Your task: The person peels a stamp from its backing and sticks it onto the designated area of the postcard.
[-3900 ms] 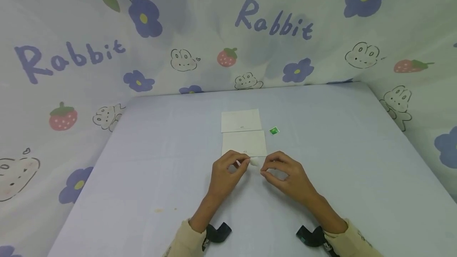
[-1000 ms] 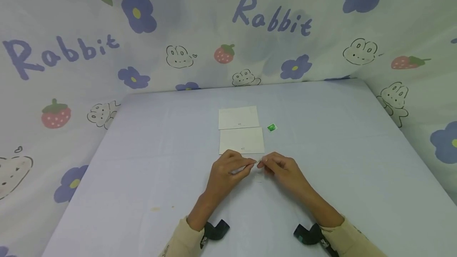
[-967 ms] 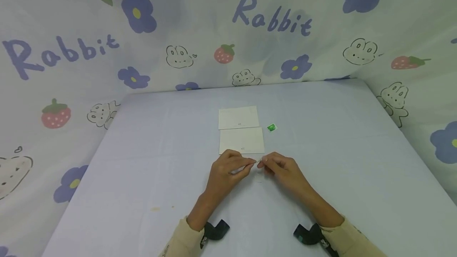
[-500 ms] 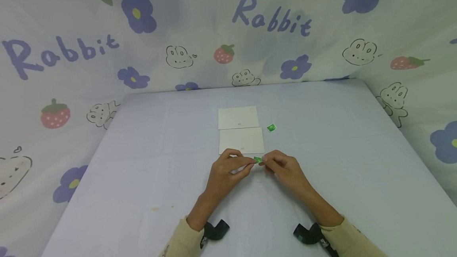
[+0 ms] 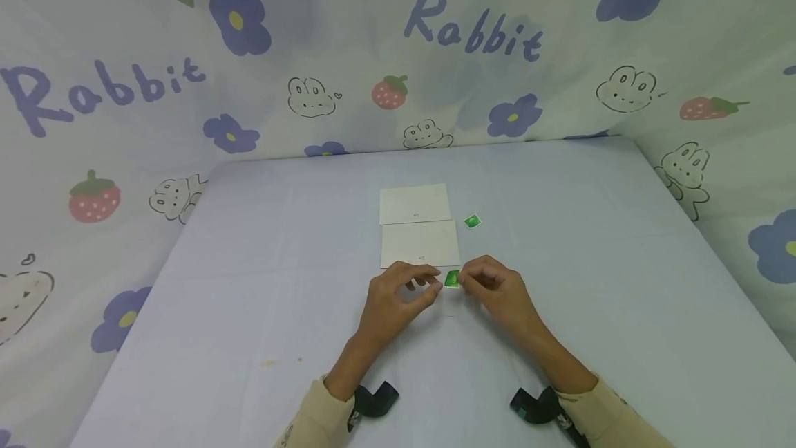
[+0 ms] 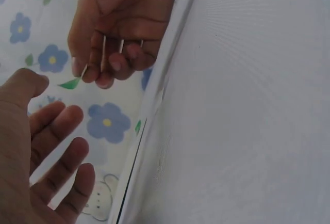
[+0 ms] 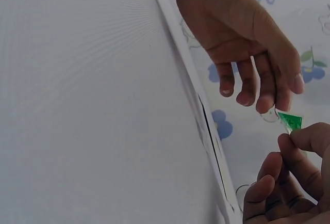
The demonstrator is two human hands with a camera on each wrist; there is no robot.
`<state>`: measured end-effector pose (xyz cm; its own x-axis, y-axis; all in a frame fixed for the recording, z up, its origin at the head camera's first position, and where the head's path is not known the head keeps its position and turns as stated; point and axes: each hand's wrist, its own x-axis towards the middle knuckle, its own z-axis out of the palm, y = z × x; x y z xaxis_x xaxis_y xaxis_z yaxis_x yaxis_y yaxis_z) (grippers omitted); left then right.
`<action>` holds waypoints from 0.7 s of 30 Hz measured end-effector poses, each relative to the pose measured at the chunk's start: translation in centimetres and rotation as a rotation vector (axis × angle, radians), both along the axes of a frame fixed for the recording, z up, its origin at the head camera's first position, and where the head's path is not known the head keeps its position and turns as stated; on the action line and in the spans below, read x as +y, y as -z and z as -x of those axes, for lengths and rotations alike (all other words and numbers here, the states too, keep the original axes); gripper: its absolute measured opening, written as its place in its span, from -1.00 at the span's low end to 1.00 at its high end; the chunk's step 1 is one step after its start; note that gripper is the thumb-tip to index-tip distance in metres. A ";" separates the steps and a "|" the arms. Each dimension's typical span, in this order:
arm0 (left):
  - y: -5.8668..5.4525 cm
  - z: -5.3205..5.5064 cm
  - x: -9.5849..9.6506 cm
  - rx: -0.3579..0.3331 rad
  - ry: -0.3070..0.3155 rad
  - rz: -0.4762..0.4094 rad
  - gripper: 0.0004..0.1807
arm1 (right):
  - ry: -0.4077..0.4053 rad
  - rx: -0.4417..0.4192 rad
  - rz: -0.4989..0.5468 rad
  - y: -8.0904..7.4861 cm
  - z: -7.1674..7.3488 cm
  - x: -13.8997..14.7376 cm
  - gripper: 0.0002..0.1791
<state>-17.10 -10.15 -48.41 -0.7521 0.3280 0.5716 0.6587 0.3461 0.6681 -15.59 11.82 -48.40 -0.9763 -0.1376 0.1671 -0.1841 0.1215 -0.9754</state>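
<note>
A small green stamp sticker (image 5: 451, 278) with a white border is pinched between the thumb and index finger of my right hand (image 5: 502, 296). In the right wrist view the sticker (image 7: 292, 121) sticks out from those fingertips as a green corner. My left hand (image 5: 398, 299) faces it from the left, thumb and fingers apart and nothing between them. In the left wrist view its fingers (image 6: 72, 154) are loosely bent. Just beyond the hands lie two cream paper rectangles (image 5: 419, 244), one behind the other, each with a tiny dark mark near its lower edge.
A second green stamp sticker (image 5: 472, 221) lies to the right of the paper rectangles. A faint, nearly clear scrap (image 5: 449, 310) shows on the white tablecloth (image 5: 280, 240) below the hands. A printed curtain (image 5: 354, 47) surrounds the table.
The sticker has turned so its green face shows to the head camera; earlier only a pale edge showed. My left fingers have parted from it, leaving it in my right hand.
</note>
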 end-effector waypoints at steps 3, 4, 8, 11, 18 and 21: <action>0.1 0.0 0.1 -0.072 0.018 -0.015 -0.82 | -0.013 0.030 -0.012 0.3 0.0 -0.1 -0.95; 0.2 0.0 0.1 -0.090 0.024 -0.013 -0.82 | -0.019 0.049 -0.021 0.3 0.0 -0.2 -0.95; 0.3 0.0 0.1 -0.152 0.035 0.001 -0.87 | -0.025 0.133 -0.078 -0.1 -0.2 -0.5 -0.96; 0.2 0.0 0.1 -0.171 0.033 0.003 -0.93 | -0.028 0.175 -0.094 -1.3 -0.6 -0.9 -0.91; 0.4 0.1 0.1 -0.200 0.018 0.007 -0.93 | -0.027 0.216 -0.111 -2.6 -0.9 -1.3 -0.90; 0.5 0.2 0.2 -0.197 0.010 0.007 -0.92 | -0.017 0.197 -0.120 -2.9 -0.9 -1.2 -0.92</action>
